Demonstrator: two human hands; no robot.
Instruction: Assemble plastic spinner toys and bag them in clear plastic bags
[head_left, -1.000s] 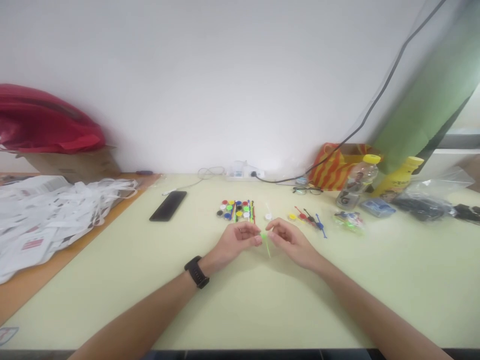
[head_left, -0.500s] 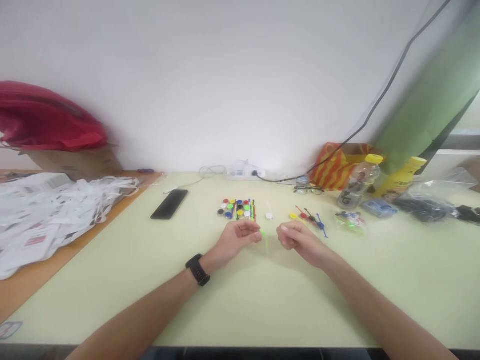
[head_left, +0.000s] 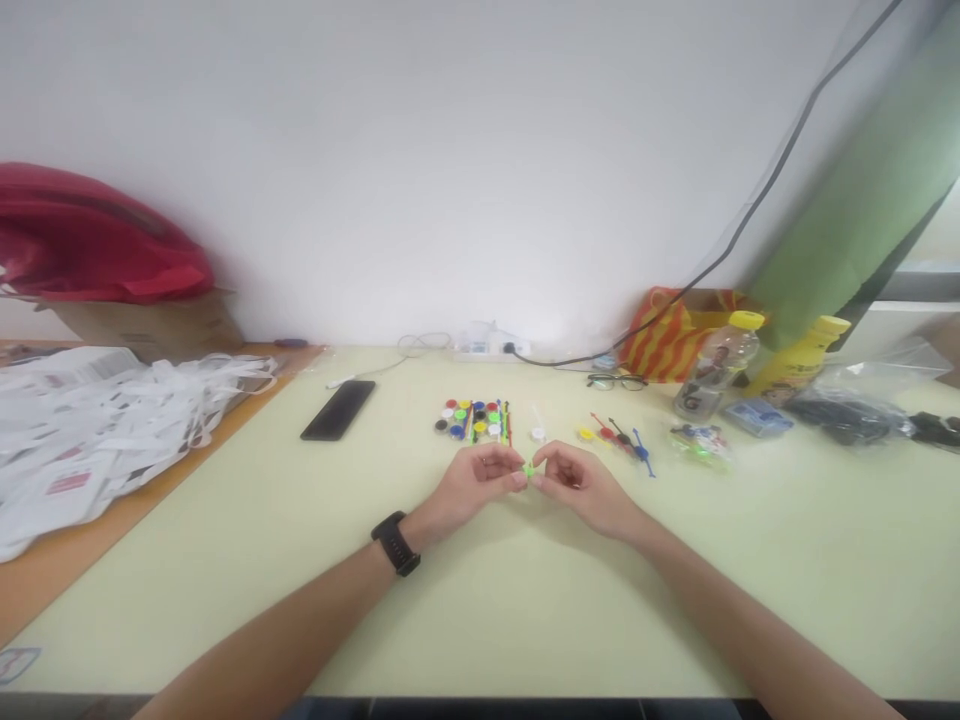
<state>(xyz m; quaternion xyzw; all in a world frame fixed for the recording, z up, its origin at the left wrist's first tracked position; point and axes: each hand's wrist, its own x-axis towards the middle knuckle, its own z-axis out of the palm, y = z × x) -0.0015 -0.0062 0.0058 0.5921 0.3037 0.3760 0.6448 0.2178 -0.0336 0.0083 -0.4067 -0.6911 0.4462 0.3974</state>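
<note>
A small bright green plastic piece (head_left: 529,469) is held between my two hands above the table, partly covered by fingertips. My left hand (head_left: 474,482) pinches it from the left. From the right, my right hand (head_left: 589,488) closes thumb and forefinger on it. Just beyond lies a white disc with a clear strip (head_left: 538,433). Behind my left hand are rows of coloured discs (head_left: 457,430) and thin coloured sticks (head_left: 508,420). To the right lie red, black and blue arrow-ended sticks (head_left: 640,446) with discs, and a yellow disc (head_left: 586,434).
A black phone (head_left: 339,410) and white strapped bags (head_left: 127,430) lie to the left. Glasses (head_left: 616,381), a clear bottle (head_left: 716,365), a yellow bottle (head_left: 806,355), a striped bag (head_left: 660,335) and a bag of small parts (head_left: 701,443) stand or lie to the right. A power strip (head_left: 487,346) sits by the wall.
My right hand has moved left and its fingers have opened from a fist to pinch the green piece. My left hand has stayed nearly in place.
</note>
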